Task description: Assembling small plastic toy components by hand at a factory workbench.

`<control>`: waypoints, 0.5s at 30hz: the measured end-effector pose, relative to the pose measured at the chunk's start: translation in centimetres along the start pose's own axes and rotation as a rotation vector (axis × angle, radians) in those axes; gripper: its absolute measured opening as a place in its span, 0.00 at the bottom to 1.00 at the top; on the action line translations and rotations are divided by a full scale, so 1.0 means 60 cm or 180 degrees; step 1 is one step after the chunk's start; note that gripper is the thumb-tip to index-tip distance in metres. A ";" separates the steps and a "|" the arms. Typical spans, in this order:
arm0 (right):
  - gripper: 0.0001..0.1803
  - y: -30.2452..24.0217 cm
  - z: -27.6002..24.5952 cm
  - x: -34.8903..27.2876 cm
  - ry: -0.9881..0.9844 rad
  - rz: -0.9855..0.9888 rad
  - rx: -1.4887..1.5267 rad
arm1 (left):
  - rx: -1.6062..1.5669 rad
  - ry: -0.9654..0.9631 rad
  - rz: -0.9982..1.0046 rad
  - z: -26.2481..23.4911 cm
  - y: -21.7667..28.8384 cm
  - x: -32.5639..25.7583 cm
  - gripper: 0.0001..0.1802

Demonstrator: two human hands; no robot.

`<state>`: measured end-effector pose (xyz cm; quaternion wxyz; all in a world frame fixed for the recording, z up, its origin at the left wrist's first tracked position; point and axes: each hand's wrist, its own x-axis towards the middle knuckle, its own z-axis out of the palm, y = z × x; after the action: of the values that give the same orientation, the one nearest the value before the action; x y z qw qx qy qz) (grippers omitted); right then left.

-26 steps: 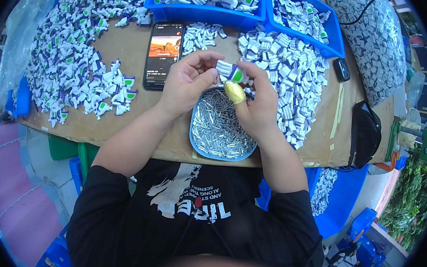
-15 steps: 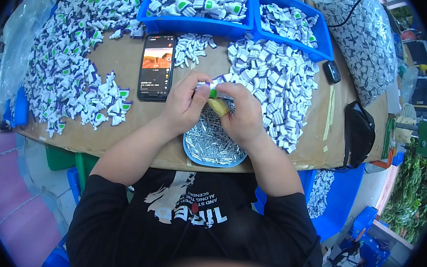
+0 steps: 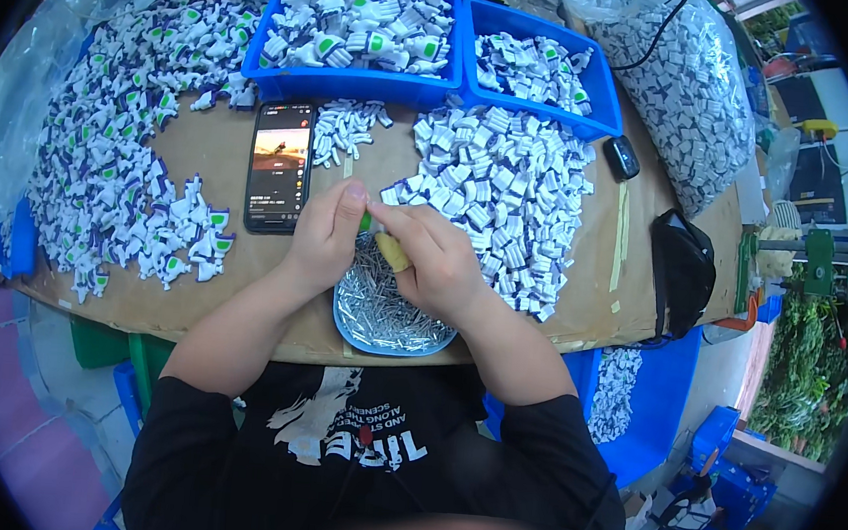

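My left hand [image 3: 323,239] and my right hand [image 3: 437,263] meet above a light-blue tray [image 3: 341,330] of small silvery metal pins [image 3: 392,314]. Both are closed, fingertips pinching a small plastic toy part [image 3: 366,223]; only a bit of its green shows, as fingers cover the rest. Something yellow [image 3: 391,252] is at the fingers of my right hand; whether it is worn or held I cannot tell. White-and-purple plastic parts [image 3: 509,192] with ridges lie heaped beyond my right hand. Small white pieces [image 3: 347,131] sit beyond my left hand, beside a phone [image 3: 279,169] with a lit screen.
Many white, purple and green toy parts [image 3: 103,170] cover the left side of the table [image 3: 233,290]. Two blue bins [image 3: 353,88] of parts stand at the back. A clear bag [image 3: 691,97] of parts, a black case [image 3: 622,158] and a black mask [image 3: 682,275] are on the right.
The view has shifted, so the table sits lower and further left. My fingertips have closed in around the toy part; its white portion, visible before, is now covered.
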<state>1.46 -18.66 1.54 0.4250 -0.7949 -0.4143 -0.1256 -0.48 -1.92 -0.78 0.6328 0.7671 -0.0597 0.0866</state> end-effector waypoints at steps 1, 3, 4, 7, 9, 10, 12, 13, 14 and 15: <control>0.29 0.001 0.000 -0.001 0.0000 -0.0018 -0.0003 | 0.0062 -0.0027 -0.0035 -0.001 0.000 0.001 0.22; 0.30 -0.003 0.001 0.004 0.0060 -0.0050 0.0037 | 0.0112 -0.0063 -0.0049 -0.003 0.000 0.001 0.22; 0.30 -0.004 0.001 0.006 0.0109 -0.0079 0.0105 | 0.0122 -0.0072 -0.0070 -0.004 0.001 0.000 0.23; 0.32 -0.001 0.002 0.004 0.0116 -0.0114 0.0090 | 0.0138 -0.0103 -0.0082 -0.006 -0.002 0.001 0.23; 0.32 -0.001 0.002 0.003 0.0086 -0.0087 0.0092 | 0.0154 -0.0122 -0.0083 -0.006 -0.002 0.001 0.23; 0.32 0.000 0.003 0.002 0.0090 -0.0078 0.0078 | 0.0243 -0.0128 -0.0104 -0.007 -0.001 0.001 0.22; 0.32 -0.001 0.003 0.002 0.0094 -0.0072 0.0065 | 0.0333 -0.0132 -0.0124 -0.011 0.002 0.003 0.22; 0.32 -0.003 0.002 0.001 0.0062 -0.0067 0.0058 | 0.0284 -0.0233 -0.0089 -0.014 0.005 0.004 0.21; 0.32 -0.004 0.001 0.001 0.0030 -0.0062 0.0052 | 0.0234 -0.0333 -0.0054 -0.017 0.006 0.006 0.21; 0.32 -0.004 0.002 0.001 0.0029 -0.0064 0.0055 | 0.0236 -0.0330 -0.0054 -0.017 0.001 0.005 0.21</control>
<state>1.30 -18.48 1.62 0.4324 -0.7864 -0.4215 -0.1299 -0.25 -0.93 -0.46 0.6007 0.7940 -0.0826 0.0436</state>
